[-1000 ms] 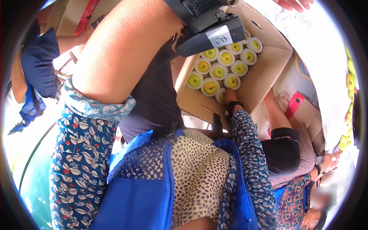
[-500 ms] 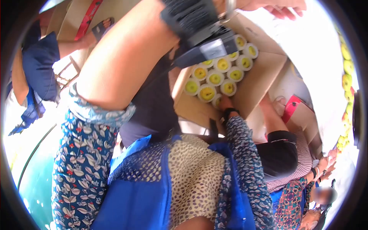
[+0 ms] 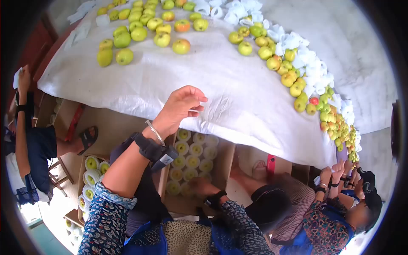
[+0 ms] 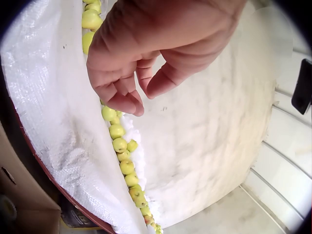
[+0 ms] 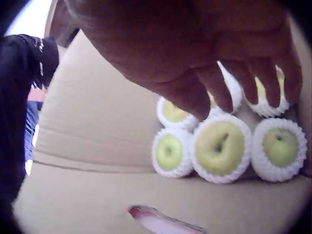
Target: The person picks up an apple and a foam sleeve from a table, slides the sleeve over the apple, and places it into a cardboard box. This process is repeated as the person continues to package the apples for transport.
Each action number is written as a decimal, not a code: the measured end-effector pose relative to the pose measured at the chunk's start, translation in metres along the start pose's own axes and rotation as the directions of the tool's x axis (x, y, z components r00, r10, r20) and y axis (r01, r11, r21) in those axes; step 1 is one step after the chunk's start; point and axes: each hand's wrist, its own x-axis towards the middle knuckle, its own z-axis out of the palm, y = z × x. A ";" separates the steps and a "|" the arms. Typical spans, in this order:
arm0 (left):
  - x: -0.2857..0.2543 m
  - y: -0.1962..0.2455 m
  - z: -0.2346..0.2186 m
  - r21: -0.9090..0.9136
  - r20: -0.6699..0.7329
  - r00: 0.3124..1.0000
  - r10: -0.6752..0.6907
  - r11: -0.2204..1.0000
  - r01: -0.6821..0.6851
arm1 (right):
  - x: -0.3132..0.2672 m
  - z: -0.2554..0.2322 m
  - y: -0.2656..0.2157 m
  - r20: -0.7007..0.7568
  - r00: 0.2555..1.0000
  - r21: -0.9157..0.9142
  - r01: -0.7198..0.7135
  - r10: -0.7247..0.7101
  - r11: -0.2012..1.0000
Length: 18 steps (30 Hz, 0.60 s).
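Observation:
My left hand is raised over the near part of a white cloth, its fingers loosely bent and nothing between them. In the left wrist view the thumb stands apart from the fingertips. Below, inside a cardboard box, my right hand reaches over rows of yellow-green apples in white foam nets. The right wrist view shows its fingers spread and nearly straight, overlapping the rear apples. Nearer the box wall sits a netted apple in front of the fingertips.
Loose apples lie across the cloth, with a long row of apples and white foam nets curving along its far side. Another box of netted apples stands at left. People sit on both sides, including one person at right.
The head view has swung up, bringing the cloth and loose apples into sight. My left arm no longer covers part of the box. My right hand stays in the box's near end.

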 end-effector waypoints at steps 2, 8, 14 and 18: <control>0.006 -0.002 -0.005 -0.125 -0.018 1.000 -0.018 0.992 0.016 | -0.005 -0.047 -0.070 0.025 0.997 0.181 -0.071 0.067 0.981; 0.010 0.005 -0.009 -0.304 -0.127 0.991 -0.028 0.953 -0.013 | -0.023 -0.187 -0.199 0.003 0.999 0.407 -0.039 0.041 0.913; 0.021 0.006 -0.006 -0.345 -0.111 0.993 -0.038 0.938 -0.003 | -0.015 -0.288 -0.231 -0.270 0.961 0.222 0.128 -0.066 0.967; 0.026 0.006 -0.004 -0.338 -0.106 0.993 -0.059 0.941 0.019 | 0.006 -0.308 -0.228 -0.430 0.897 0.024 0.118 -0.096 0.993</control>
